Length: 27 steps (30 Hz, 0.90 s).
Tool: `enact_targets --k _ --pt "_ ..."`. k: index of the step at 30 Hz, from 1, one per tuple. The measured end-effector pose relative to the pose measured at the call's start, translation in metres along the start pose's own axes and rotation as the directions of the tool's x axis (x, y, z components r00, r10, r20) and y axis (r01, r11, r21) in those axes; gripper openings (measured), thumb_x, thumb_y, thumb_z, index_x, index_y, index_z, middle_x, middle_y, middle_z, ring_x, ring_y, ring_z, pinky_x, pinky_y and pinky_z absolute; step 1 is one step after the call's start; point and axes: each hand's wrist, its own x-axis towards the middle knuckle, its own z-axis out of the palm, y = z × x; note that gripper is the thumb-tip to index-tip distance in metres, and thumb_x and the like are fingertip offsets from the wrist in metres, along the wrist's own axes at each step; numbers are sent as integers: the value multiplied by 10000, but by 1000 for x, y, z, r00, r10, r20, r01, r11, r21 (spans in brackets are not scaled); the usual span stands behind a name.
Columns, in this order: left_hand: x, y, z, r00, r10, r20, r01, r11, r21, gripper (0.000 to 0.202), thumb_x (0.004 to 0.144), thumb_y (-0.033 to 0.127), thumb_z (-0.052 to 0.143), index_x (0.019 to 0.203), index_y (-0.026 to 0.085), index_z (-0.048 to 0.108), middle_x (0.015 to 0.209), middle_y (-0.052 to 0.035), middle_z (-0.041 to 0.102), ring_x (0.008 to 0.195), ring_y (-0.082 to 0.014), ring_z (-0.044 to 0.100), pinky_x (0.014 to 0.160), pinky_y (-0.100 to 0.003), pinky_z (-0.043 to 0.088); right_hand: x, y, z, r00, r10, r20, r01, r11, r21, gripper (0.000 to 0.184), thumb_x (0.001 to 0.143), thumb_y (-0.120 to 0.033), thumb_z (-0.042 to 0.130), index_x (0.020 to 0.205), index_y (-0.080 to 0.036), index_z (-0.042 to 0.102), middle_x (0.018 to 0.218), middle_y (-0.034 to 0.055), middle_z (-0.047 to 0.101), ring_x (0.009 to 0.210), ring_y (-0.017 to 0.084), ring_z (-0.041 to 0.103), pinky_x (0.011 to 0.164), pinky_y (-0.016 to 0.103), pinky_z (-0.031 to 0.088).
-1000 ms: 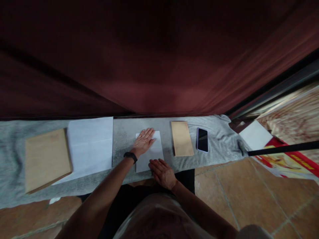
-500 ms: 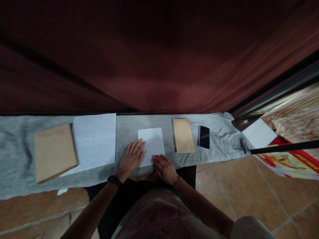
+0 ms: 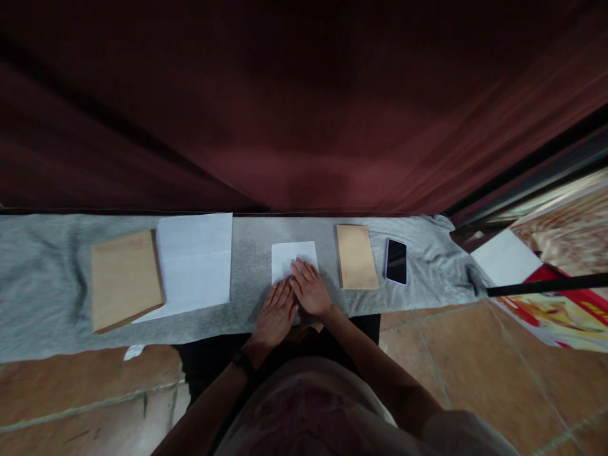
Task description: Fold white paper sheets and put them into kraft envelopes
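Observation:
A small white sheet of paper [image 3: 285,253], perhaps folded, lies on the grey cloth in front of me. My left hand [image 3: 276,311] rests flat over its near left part, fingers stretched out. Close against it, my right hand [image 3: 310,286] lies flat on the paper's right half, its fingers out and the tips near the middle. Together the hands cover the near edge of the paper. Neither hand grips anything that I can see.
On the grey cloth [image 3: 251,253] to the left are large white sheets [image 3: 197,259] beneath a brown envelope stack [image 3: 124,278]. A smaller brown envelope stack [image 3: 357,256] and a phone [image 3: 396,261] lie to the right. A dark red curtain [image 3: 304,171] hangs behind.
My right hand has moved up onto the paper. My left hand has slid toward the paper's near edge, and the two hands are now close together. The view has shifted slightly.

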Motion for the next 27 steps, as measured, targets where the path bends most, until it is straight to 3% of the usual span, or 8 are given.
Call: enact_targets --k 3,10,17,22,27 --pt "4 4 5 1000 -22 -10 22 999 34 604 1039 395 404 1580 130 448 1598 -161 491 1544 -301 379 1288 -541 275 8 4 8 1000 22 -6 -23 999 -47 488 1091 -346 478 1545 -169 494 1654 126 421 1550 260 366 1275 493 301" --pt "-8 -3 3 1000 -21 -22 22 999 48 643 1032 452 437 1604 159 411 1648 -142 414 1546 -298 372 1294 -512 268 -8 30 10 989 89 -115 -98 992 -75 537 1079 -346 486 1579 -155 441 1655 160 407 1530 309 396 1260 544 303" --pt "-22 -19 0 1000 11 -18 -11 999 49 623 1029 478 459 1556 148 479 1619 -158 465 1520 -309 420 1245 -489 375 -32 35 7 985 112 -130 -121 990 -68 552 1073 -326 460 1587 -126 426 1635 168 438 1520 318 409 1254 548 317" --pt "-17 -15 -10 996 21 87 -32 992 125 549 997 360 522 1479 101 555 1587 -207 497 1488 -353 461 1200 -490 436 -58 35 -3 998 37 -60 -42 996 -80 518 1064 -267 454 1551 -92 470 1616 174 468 1510 299 422 1266 511 323" --pt "-3 5 -21 975 -37 219 -32 953 302 510 956 109 463 1453 54 563 1564 -272 495 1474 -377 472 1186 -519 437 -74 41 -16 996 -88 2 88 995 -37 534 1066 -319 477 1546 -86 463 1619 196 452 1527 306 388 1261 534 339"
